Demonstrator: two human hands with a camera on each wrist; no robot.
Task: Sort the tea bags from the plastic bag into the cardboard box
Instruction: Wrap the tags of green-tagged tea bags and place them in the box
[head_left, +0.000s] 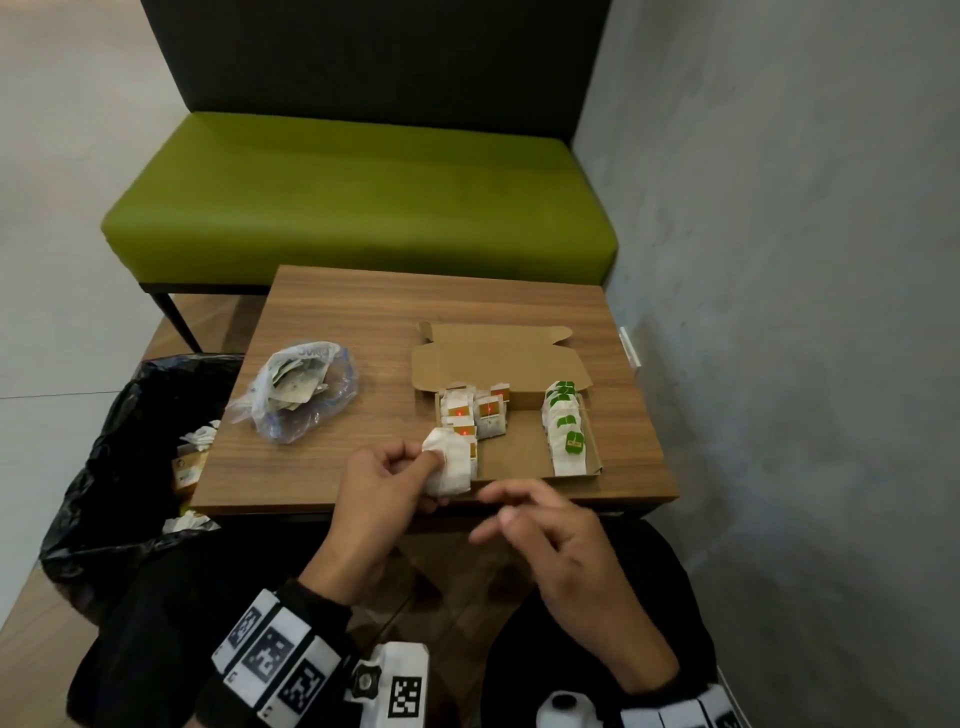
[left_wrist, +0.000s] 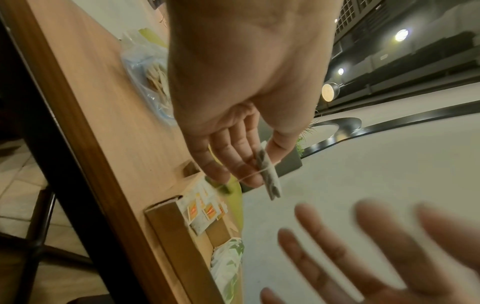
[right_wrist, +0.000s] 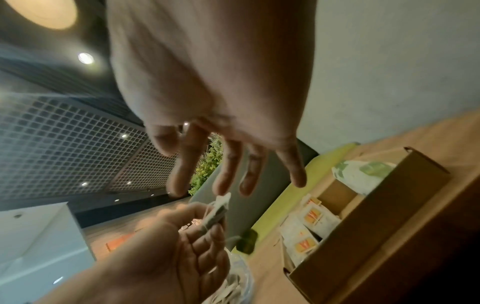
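My left hand (head_left: 400, 467) pinches a white tea bag (head_left: 451, 465) between thumb and fingers over the near left corner of the open cardboard box (head_left: 511, 452). In the left wrist view the tea bag (left_wrist: 270, 176) shows edge-on, its string and green tag (left_wrist: 224, 188) dangling below the fingers. My right hand (head_left: 524, 512) hovers just right of it with fingers spread, holding nothing. The box holds red-tagged tea bags (head_left: 475, 413) on its left and green-tagged tea bags (head_left: 566, 426) on its right. The plastic bag (head_left: 296, 395) with more tea bags lies on the table's left.
The wooden table (head_left: 363, 312) is small, with its near edge by my hands. A bin lined with a black bag (head_left: 130, 467) stands left of it. A green bench (head_left: 358, 192) is behind, a grey wall (head_left: 779, 260) at right.
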